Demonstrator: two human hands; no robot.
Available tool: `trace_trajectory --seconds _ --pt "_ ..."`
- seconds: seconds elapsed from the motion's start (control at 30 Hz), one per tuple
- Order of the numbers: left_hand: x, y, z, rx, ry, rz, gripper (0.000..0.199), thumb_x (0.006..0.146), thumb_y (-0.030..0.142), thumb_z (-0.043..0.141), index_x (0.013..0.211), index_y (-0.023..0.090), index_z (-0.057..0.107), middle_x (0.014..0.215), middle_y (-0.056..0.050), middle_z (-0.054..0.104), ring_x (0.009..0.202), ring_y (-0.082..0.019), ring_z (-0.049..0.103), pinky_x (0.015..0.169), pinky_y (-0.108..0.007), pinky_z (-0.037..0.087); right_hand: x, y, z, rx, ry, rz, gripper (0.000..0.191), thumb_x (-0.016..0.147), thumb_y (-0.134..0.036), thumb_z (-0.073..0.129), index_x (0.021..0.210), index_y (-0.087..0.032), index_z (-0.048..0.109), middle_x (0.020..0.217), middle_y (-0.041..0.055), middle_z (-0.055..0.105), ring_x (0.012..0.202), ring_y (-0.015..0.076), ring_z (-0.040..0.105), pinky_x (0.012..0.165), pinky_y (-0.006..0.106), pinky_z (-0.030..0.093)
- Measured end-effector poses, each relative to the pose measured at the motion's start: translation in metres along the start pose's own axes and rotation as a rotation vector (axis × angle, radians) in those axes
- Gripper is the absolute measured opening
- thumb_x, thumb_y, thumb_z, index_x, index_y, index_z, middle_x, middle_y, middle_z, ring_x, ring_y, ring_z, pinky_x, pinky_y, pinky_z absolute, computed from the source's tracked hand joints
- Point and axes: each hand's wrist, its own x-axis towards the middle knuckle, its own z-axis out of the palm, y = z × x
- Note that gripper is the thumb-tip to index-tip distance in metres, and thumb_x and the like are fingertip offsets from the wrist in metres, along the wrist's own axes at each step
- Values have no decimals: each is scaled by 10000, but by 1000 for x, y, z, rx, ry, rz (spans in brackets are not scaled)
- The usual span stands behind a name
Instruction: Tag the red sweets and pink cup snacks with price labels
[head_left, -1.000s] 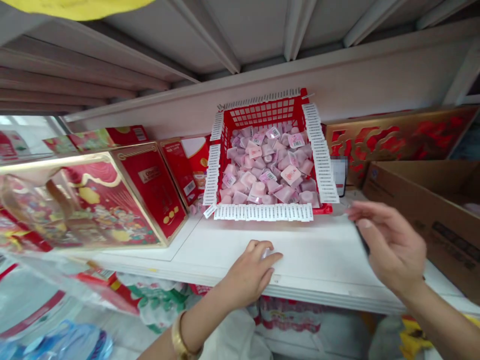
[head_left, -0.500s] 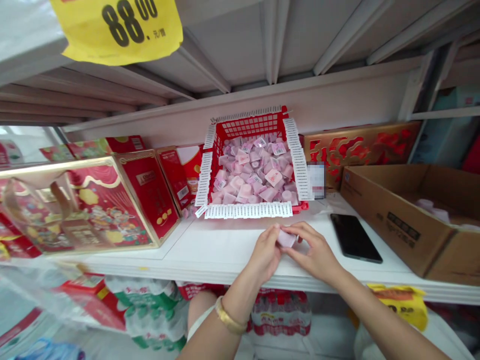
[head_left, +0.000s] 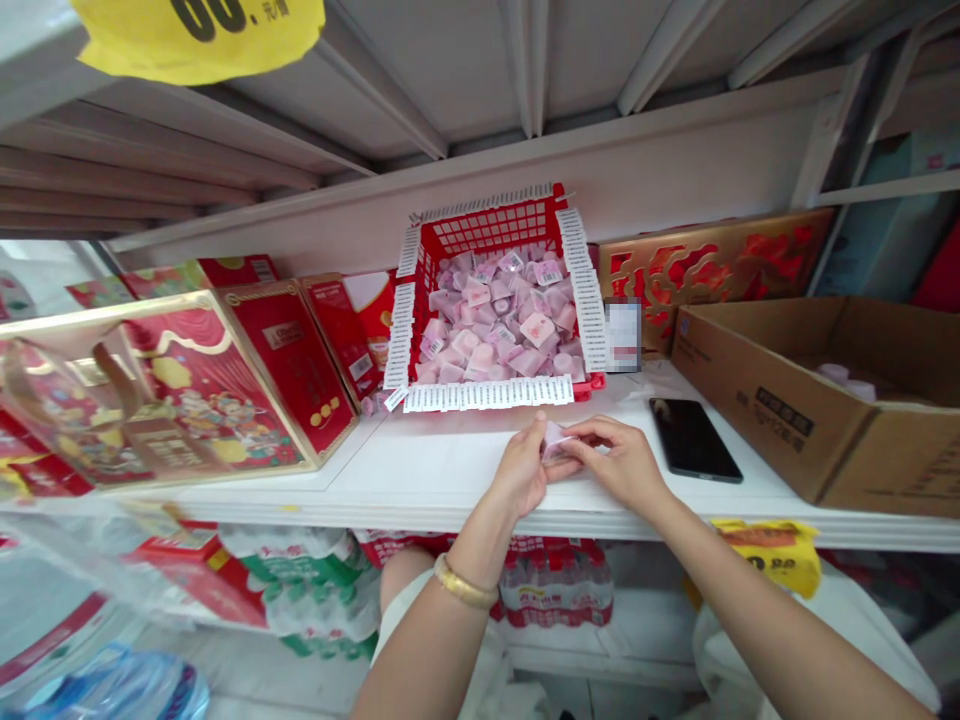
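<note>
Above the white shelf's front part, my left hand (head_left: 522, 474) grips a small pink jelly cup (head_left: 553, 440) between thumb and fingers. My right hand (head_left: 621, 462) has its fingertips pressed together against the cup's near right side; whether a label is between them is hidden. Just behind both hands stands a red plastic basket (head_left: 491, 240) heaped with similar pink cups (head_left: 480, 335). Strips of white barcode labels (head_left: 487, 394) hang over the basket's rim, with one loose label (head_left: 397, 399) sticking out at its front left corner.
A black phone (head_left: 694, 440) lies right of my hands. Beyond it, an open cardboard box (head_left: 765, 415) holds a few cups. Red gift boxes (head_left: 277, 370) stand on the left, a gold-red box (head_left: 705, 265) behind. Bottle packs (head_left: 556, 590) sit underneath; another shelf hangs overhead.
The jelly cup has been turned in my hands, and its flatter face now shows. My right fingers have closed in against it. The view has shifted slightly, so the shelf contents appear higher.
</note>
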Motion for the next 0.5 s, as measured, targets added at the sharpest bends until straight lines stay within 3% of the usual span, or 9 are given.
trace_trajectory --seconds 0.13,0.23,0.3,0.4,0.5 --pt "4 4 -6 166 -119 -46 461 832 544 599 949 104 665 776 -99 691 690 -172 652 592 -266 525 0 4 -2 53 72 146 227 787 -396 651 798 -189 743 751 57 731 630 183 643 598 287 510" --pt "4 7 -13 265 -167 79 489 700 514 751 975 113 695 820 -84 692 707 -146 615 580 -220 468 0 8 -2 36 79 192 276 798 -434 625 789 -181 736 692 51 716 566 173 607 547 275 469" --pt "4 9 -17 297 -170 150 492 610 406 841 994 128 708 903 -78 692 751 -135 602 619 -216 466 0 10 -1 28 65 204 295 801 -453 615 777 -182 730 669 49 705 549 170 589 538 275 452" --pt "2 9 -20 270 -120 140 500 550 332 874 985 144 713 932 -67 682 763 -141 604 631 -239 484 0 12 0 53 37 225 306 790 -473 616 766 -185 716 678 56 706 559 180 596 549 286 457" --pt "0 9 -21 220 -65 133 461 535 294 871 942 147 712 875 -51 677 752 -145 604 640 -261 499 5 13 -2 58 134 230 303 765 -478 618 783 -187 699 719 67 713 609 194 620 601 306 480"
